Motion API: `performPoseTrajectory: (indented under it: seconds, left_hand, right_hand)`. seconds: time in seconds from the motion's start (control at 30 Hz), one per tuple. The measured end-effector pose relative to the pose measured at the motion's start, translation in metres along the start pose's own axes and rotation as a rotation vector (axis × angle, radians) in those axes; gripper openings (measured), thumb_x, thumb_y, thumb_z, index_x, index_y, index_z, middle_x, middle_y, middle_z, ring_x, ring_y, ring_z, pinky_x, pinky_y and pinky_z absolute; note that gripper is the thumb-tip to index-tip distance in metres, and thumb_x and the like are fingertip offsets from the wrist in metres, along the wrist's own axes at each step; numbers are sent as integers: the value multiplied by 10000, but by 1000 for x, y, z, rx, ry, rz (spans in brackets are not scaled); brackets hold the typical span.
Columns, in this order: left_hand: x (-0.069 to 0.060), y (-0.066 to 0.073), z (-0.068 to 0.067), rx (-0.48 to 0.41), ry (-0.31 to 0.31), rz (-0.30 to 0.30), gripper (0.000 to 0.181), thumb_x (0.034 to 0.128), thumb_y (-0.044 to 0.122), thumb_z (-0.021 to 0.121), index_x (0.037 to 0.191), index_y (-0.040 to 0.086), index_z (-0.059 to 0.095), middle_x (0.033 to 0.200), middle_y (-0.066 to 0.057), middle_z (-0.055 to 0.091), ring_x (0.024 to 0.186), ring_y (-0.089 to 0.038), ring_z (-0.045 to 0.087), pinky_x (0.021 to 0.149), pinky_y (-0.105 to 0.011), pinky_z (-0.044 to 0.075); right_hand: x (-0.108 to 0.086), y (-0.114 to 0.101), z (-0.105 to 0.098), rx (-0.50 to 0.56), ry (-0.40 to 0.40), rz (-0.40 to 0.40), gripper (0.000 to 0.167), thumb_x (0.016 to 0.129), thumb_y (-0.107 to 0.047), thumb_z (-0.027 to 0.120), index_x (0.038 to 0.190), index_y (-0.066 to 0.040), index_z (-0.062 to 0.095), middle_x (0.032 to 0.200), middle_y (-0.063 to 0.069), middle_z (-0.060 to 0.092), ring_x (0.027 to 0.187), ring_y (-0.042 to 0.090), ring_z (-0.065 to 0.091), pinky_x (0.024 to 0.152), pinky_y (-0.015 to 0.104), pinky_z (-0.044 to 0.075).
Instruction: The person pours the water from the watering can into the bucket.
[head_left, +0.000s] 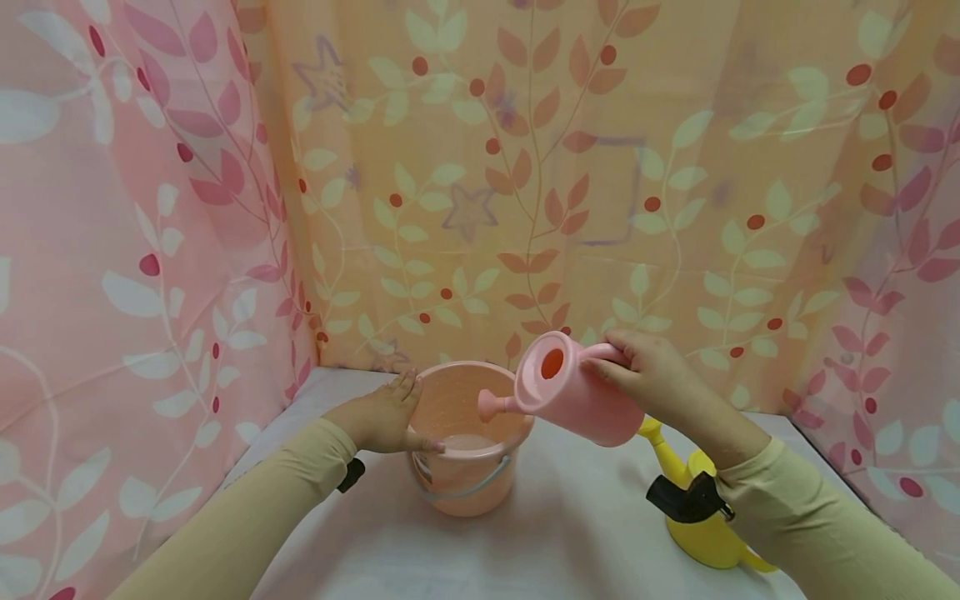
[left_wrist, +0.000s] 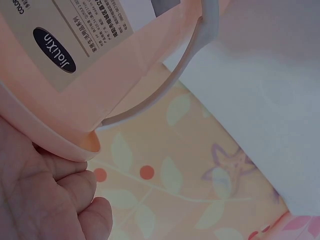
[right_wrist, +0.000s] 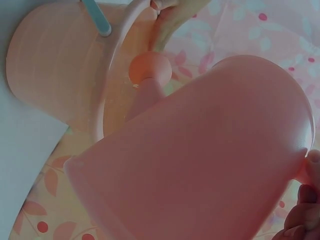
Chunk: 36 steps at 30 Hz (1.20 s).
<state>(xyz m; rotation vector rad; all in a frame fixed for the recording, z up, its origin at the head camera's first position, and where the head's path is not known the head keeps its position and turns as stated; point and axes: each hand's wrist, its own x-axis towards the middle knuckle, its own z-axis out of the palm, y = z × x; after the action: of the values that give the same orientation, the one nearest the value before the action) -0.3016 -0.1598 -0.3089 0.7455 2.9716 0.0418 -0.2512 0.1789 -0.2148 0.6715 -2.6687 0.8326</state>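
Note:
A peach plastic bucket (head_left: 468, 492) stands upright on the white surface, its pale handle hanging down in front. On the bucket's left side, my left hand (head_left: 381, 412) holds the rim, thumb along the front edge. The left wrist view shows fingers against the rim (left_wrist: 50, 135) and a printed label (left_wrist: 55, 50). My right hand (head_left: 652, 367) grips the handle of a pink watering can (head_left: 592, 408). The can is tilted left, and its spout's rose (head_left: 491, 406) is over the bucket's opening. Any stream from the rose cannot be made out.
A yellow watering can (head_left: 705, 533) stands on the white tabletop (head_left: 570, 542) under my right forearm, partly hidden by it. Leaf-patterned curtains (head_left: 465, 167) enclose the back and both sides. Black wrist straps (head_left: 686, 497) are on both sleeves.

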Motion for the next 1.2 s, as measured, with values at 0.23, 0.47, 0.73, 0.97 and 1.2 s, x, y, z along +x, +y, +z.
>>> performPoseTrajectory:
  seconds: [0.23,0.47,0.73,0.97,1.2]
  left_hand:
    - [0,0,0,-3,4,5,1127,740,762,447,1407,-107,183,1472,-289,96,1363,-385,120,1074,-502,188]
    - [0,-1,1,7,4,9,1128,741,769,432,1408,-105,180,1474,-285,94,1371,-365,103,1079,-492,185]
    - [1,-2,2,7,9,15,1131,740,769,433,1409,-106,177,1476,-282,86,1374,-360,93,1083,-488,174]
    - [2,-3,3,16,10,7,1137,733,780,424,1411,-99,179,1475,-282,95,1372,-362,105,1079,-494,182]
    - [2,-3,3,10,4,5,1141,732,783,419,1410,-101,178,1476,-282,92,1369,-371,106,1079,-494,183]
  right_hand:
    - [0,-1,-1,-9,7,-16,219,846,-308,642,793,-113,558,682,18,509,705,202,501,585,271,481]
    - [0,-1,-1,-22,13,-30,222,850,-290,641,778,-111,533,667,20,484,687,201,490,575,267,464]
    - [0,-1,-1,-36,8,-27,197,851,-288,642,796,-120,555,730,16,535,718,200,514,589,276,492]
    - [0,-1,-1,-33,11,-27,199,848,-277,647,783,-116,550,719,19,525,709,201,506,586,273,486]
    - [1,-2,-1,-55,11,-34,186,847,-260,653,778,-120,551,709,14,521,699,196,503,582,271,481]
